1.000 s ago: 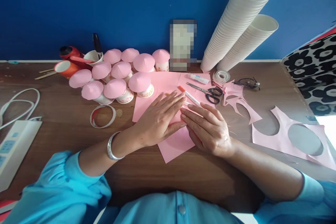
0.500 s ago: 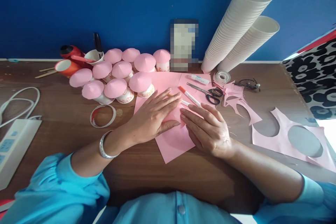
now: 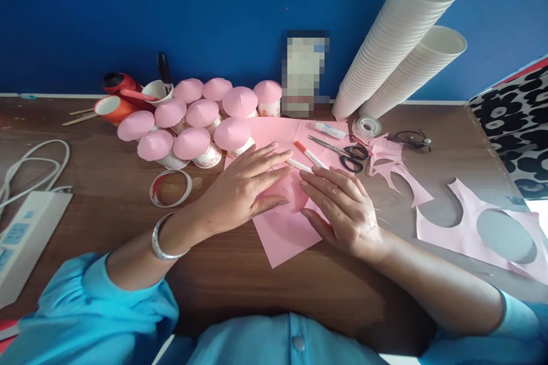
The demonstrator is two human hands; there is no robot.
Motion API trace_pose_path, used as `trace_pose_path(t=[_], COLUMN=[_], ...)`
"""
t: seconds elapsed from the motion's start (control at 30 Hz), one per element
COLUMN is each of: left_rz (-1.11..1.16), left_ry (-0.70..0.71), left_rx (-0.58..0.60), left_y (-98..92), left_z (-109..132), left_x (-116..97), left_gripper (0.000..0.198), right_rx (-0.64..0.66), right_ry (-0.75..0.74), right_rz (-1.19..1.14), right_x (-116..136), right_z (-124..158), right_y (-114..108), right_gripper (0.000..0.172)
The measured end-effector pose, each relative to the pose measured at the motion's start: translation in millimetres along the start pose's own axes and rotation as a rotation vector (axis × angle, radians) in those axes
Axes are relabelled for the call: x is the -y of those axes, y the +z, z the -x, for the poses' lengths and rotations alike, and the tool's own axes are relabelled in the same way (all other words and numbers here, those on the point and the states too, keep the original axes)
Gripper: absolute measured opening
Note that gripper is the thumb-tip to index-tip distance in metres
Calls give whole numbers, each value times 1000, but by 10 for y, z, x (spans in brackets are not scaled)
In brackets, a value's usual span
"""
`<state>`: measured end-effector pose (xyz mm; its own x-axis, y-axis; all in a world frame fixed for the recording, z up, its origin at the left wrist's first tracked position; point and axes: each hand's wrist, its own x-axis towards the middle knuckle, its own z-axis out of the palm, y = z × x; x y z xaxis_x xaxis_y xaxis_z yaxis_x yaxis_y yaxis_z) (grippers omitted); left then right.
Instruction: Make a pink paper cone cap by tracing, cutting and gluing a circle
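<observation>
A: Where's the paper [image 3: 297, 193]?
B: Between left hand [image 3: 245, 189], fingers spread, and right hand [image 3: 345, 211], whose grip we can't tell.
A: Handling?
B: Light, creases easily, we judge; best held by its edge.

a blue wall [image 3: 214, 11] rises behind the brown table [image 3: 240, 274].

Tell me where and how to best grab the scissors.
Take the scissors by their black looped handles, probably coming from the right and near side with the right hand, the closer one. The handles point that way, while the pointed blades aim toward the far left.
</observation>
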<state>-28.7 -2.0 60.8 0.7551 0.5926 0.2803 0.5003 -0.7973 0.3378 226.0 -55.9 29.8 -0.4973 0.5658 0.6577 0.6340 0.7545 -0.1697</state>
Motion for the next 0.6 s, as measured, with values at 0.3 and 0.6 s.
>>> trace_pose_path(t=[0.3, 0.6], left_rz=[-30, -4], left_ry=[14, 13], left_rx=[-35, -77], left_y=[14, -15], left_z=[13, 78], left_x=[-28, -1], left_gripper=[57, 49], right_rx=[8, -8], right_ry=[4, 55], right_rz=[-31, -46], right_x=[9, 28], right_z=[-54, -102], right_y=[31, 80], right_gripper=[36, 59])
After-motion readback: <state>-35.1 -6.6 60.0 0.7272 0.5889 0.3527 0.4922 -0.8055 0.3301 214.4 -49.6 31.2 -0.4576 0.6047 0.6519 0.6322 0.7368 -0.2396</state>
